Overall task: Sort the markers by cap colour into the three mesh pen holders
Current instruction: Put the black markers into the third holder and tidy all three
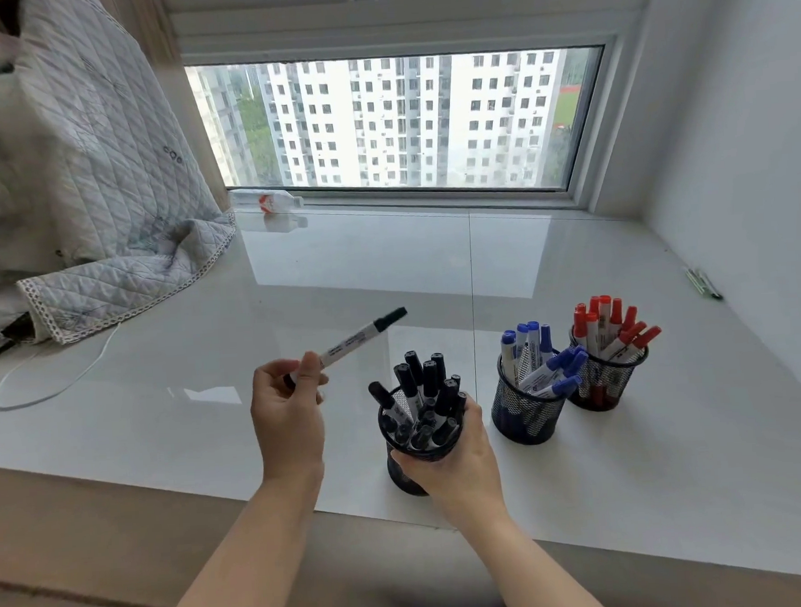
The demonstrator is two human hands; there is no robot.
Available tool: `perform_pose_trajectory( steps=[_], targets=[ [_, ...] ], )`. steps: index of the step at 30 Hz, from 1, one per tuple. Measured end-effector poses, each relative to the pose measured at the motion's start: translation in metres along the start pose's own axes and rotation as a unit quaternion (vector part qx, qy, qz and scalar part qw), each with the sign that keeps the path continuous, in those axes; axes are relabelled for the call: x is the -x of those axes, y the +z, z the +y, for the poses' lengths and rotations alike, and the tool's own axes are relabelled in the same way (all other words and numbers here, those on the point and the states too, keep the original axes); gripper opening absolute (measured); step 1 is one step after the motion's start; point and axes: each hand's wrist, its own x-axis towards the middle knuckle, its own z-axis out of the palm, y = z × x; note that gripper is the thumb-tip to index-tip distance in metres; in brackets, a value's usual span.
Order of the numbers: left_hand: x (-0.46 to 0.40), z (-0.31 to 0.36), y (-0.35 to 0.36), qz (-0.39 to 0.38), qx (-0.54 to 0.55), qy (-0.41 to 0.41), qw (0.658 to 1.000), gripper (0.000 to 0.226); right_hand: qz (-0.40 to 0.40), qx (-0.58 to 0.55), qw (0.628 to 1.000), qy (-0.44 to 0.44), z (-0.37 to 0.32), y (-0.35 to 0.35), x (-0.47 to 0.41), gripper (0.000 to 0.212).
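Observation:
My left hand pinches a white marker with a black cap by its tail end, cap pointing up and to the right, above the sill. My right hand grips the near black mesh holder, which is packed with several black-capped markers. To its right stands a second mesh holder with several blue-capped markers. Behind that, a third mesh holder has several red-capped markers.
A glossy white sill runs under a window. A quilted blanket lies heaped at the left, with a white cable looping out from it. A small white bottle lies by the window frame. A green pen-like item lies at the right wall.

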Motion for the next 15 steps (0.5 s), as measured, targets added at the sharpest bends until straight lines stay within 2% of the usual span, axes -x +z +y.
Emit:
perform_pose_trajectory(
  steps=[3, 7, 12, 14, 15],
  targets=[
    [-0.001, 0.001, 0.003, 0.000, 0.147, -0.136, 0.980, 0.024, 0.004, 0.003, 1.000, 0.000, 0.000, 0.001, 0.000, 0.090],
    [0.001, 0.004, 0.007, -0.020, 0.270, -0.264, 0.926, 0.005, 0.007, 0.002, 1.000, 0.000, 0.001, 0.001, 0.000, 0.092],
    [0.000, 0.006, 0.009, -0.045, 0.384, -0.326, 0.863, 0.016, 0.010, 0.003, 1.000, -0.002, 0.002, 0.002, -0.001, 0.092],
    [-0.001, 0.006, 0.010, -0.062, 0.383, -0.331, 0.860, 0.016, 0.009, 0.006, 1.000, -0.002, 0.002, 0.002, -0.001, 0.093],
    [-0.002, 0.005, 0.012, -0.075, 0.362, -0.326, 0.870, 0.017, 0.008, 0.007, 1.000, -0.002, 0.002, 0.002, -0.001, 0.093]
  ],
)
